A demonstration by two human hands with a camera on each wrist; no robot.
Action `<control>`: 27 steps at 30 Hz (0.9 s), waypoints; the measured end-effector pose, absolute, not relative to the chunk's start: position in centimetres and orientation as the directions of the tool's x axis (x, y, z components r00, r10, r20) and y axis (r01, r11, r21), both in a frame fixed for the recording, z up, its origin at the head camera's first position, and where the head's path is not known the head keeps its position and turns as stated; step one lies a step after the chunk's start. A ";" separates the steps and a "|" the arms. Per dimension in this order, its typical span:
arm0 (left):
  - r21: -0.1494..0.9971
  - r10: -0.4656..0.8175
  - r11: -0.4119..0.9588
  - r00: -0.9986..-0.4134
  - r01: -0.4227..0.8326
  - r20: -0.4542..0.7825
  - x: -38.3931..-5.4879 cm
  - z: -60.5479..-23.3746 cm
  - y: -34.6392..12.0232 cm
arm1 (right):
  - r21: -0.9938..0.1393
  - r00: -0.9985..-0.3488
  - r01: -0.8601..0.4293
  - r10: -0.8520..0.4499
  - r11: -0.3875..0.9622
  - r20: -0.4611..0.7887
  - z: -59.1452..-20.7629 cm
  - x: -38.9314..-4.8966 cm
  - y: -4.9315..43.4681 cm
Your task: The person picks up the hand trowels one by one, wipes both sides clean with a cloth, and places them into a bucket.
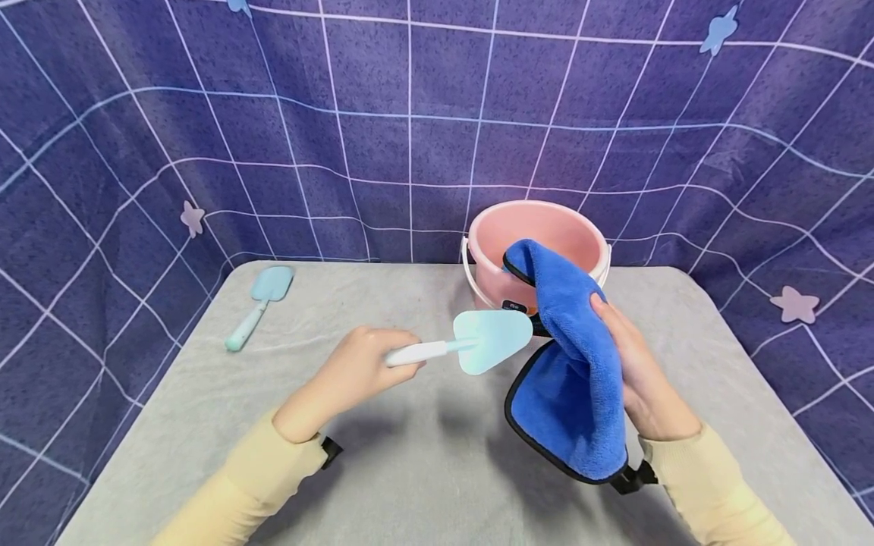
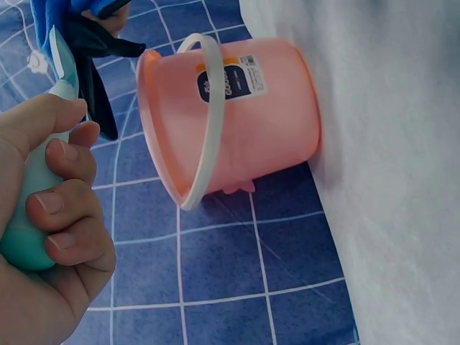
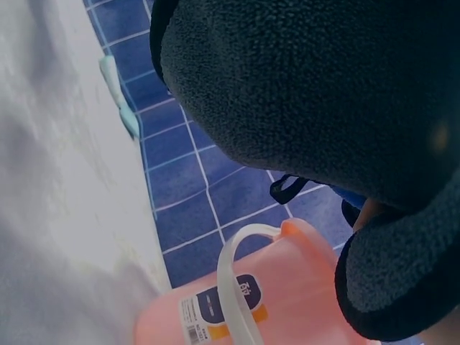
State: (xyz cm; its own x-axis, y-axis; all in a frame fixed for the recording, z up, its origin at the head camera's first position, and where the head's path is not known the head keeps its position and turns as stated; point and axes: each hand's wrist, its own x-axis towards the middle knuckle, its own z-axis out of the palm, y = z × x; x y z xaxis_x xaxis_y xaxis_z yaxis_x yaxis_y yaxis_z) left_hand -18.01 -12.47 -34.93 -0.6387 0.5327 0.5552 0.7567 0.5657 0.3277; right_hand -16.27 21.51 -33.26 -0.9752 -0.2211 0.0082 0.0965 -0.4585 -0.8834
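Observation:
My left hand (image 1: 372, 362) grips the white handle of a small shovel (image 1: 493, 340), its pale blue blade pointing right toward the cloth. In the left wrist view the fingers (image 2: 68, 205) curl round that handle, which ends in green. My right hand (image 1: 642, 371) holds up a blue towel (image 1: 573, 364) with black edging, hanging in folds in front of the bucket. Dark grey cloth (image 3: 309, 86) fills much of the right wrist view and hides most of that hand. Behind the towel stands a pink bucket (image 1: 495, 284) with a white handle, partly covered.
A second small shovel (image 1: 271, 283), blue-bladed with a pale green handle, lies at the table's back left. The table (image 1: 355, 296) has a light grey cover. A purple curtain (image 1: 369, 144) with a grid pattern and stars rises behind it and at both sides.

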 end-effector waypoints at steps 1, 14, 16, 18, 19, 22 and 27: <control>0.332 0.529 0.570 -0.645 0.751 0.552 -17.9 -35.0 -12.6 | -0.885 -0.975 0.094 -0.220 -0.457 0.010 -33.3 -16.2 21.6; 0.374 0.493 0.636 -0.728 0.675 0.476 -17.5 -35.6 -14.5 | -0.908 -0.982 0.072 -0.189 -0.413 0.009 -33.1 -15.5 23.1; 0.378 0.479 0.655 -0.747 0.654 0.462 -17.6 -35.4 -14.8 | -0.897 -0.979 0.060 -0.203 -0.438 0.034 -33.1 -15.5 23.2; 0.377 0.465 0.671 -0.759 0.638 0.456 -17.7 -35.2 -15.0 | -0.901 -0.976 0.033 -0.208 -0.433 0.064 -33.1 -15.5 23.3; 0.381 0.455 0.677 -0.765 0.630 0.456 -17.7 -35.1 -15.1 | -0.904 -0.975 0.019 -0.208 -0.426 0.078 -33.0 -15.5 23.4; 0.385 0.428 0.689 -0.773 0.615 0.469 -17.9 -34.5 -15.4 | -0.917 -0.970 -0.012 -0.219 -0.399 0.107 -33.0 -15.4 23.7; 0.376 0.368 0.715 -0.774 0.590 0.516 -18.2 -33.0 -15.7 | -0.928 -0.960 -0.028 -0.248 -0.372 0.128 -32.7 -15.5 24.1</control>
